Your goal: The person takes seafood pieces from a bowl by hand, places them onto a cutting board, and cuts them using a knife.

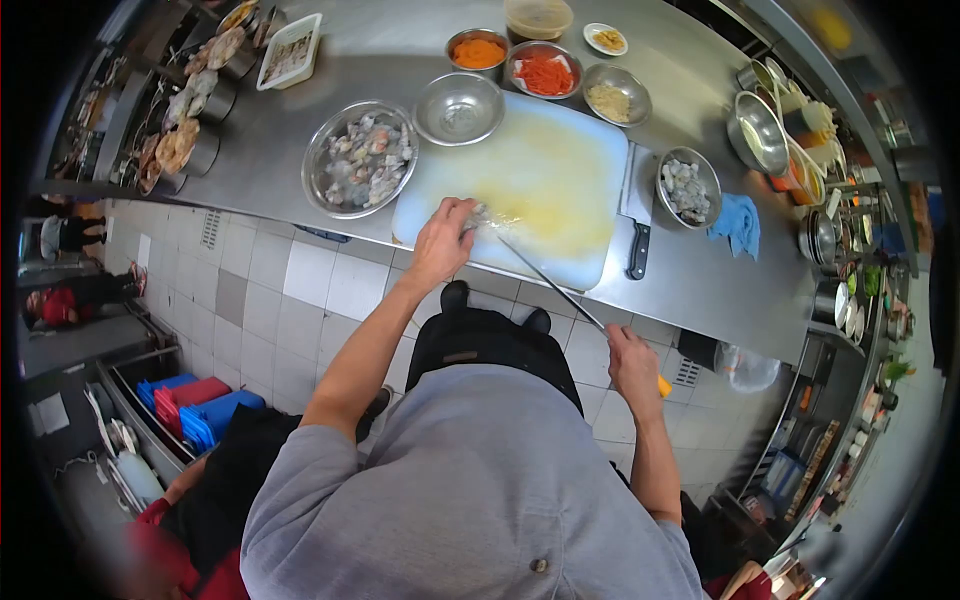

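My left hand (443,240) is at the near left edge of the worn cutting board (560,150), its fingers closed on a small pale shrimp (480,214). Wrapped around the yellow handle of a long, thin knife (555,286) is my right hand (633,365). The blade slants up to the left, and its tip reaches the board beside the shrimp. A large metal bowl (316,180) of shrimp stands left of the board. To the right, a smaller metal bowl (708,210) holds paler shrimp pieces.
A black-handled cleaver (638,205) lies along the board's right side, near a blue cloth (738,222). Behind are a shiny metal bowl (460,108) and bowls of orange slices (478,53), red strips (543,74) and minced pale food (609,102). Co-workers (225,480) stand behind me.
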Tool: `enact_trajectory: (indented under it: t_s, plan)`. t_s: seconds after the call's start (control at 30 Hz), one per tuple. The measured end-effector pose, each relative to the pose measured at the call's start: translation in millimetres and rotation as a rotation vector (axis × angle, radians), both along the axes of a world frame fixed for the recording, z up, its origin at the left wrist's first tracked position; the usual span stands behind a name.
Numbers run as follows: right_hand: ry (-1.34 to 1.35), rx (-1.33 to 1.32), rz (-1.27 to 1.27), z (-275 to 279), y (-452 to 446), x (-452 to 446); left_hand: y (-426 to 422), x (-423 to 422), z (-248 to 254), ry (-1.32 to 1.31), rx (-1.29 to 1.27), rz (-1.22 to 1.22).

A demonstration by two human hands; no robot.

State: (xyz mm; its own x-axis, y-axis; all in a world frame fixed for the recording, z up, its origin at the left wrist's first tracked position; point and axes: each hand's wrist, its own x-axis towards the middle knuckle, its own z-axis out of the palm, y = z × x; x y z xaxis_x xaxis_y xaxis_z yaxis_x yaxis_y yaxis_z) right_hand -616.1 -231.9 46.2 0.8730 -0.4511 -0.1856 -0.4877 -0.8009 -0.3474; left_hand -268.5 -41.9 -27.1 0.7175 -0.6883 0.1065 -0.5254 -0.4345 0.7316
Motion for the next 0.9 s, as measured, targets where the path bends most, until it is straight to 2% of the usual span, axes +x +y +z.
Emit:
enact_trajectory:
  t_s: [0.1,0.3,0.4,0.43,0.47,0.53,0.6,0.7,0.77,0.9]
  plan:
    - [-0.065,-0.017,-0.048,-7.5,10.0,-14.1,-13.2,10.8,0.2,-0.122,0.134,-0.185]
    - [-0.163,0.134,-0.17,-14.6,28.0,-29.1,-60.0,15.3,-4.1,0.056,0.252,-0.183]
    - [-0.199,0.198,-0.252,-17.8,34.3,-37.7,-112.0,1.6,-7.1,0.21,0.126,-0.224]
    - [-0.2,0.205,-0.266,-18.7,36.5,-39.7,-136.3,-4.2,-0.8,0.405,0.036,-0.234]
    - [-0.2,0.213,-0.277,-19.6,38.3,-41.2,-163.5,-11.5,10.4,0.6,-0.057,-0.24]
    - [-0.2,0.222,-0.291,-20.4,41.3,-42.5,-212.4,-31.4,54.8,0.711,-0.239,-0.292]
    - [-0.199,0.224,-0.296,-20.8,42.8,-43.7,-251.7,-51.6,84.9,0.528,-0.315,-0.227]
    - [-0.219,0.227,-0.29,-19.0,43.8,-44.1,-270.6,-68.1,90.8,0.356,-0.316,-0.302]
    - [-0.243,0.19,-0.277,-23.6,45.4,-46.7,-256.4,-67.9,61.5,0.19,-0.315,-0.385]
    - [-0.171,0.244,-0.31,-10.7,48.7,-37.8,-182.5,-54.8,38.3,0.1,-0.222,-0.3]
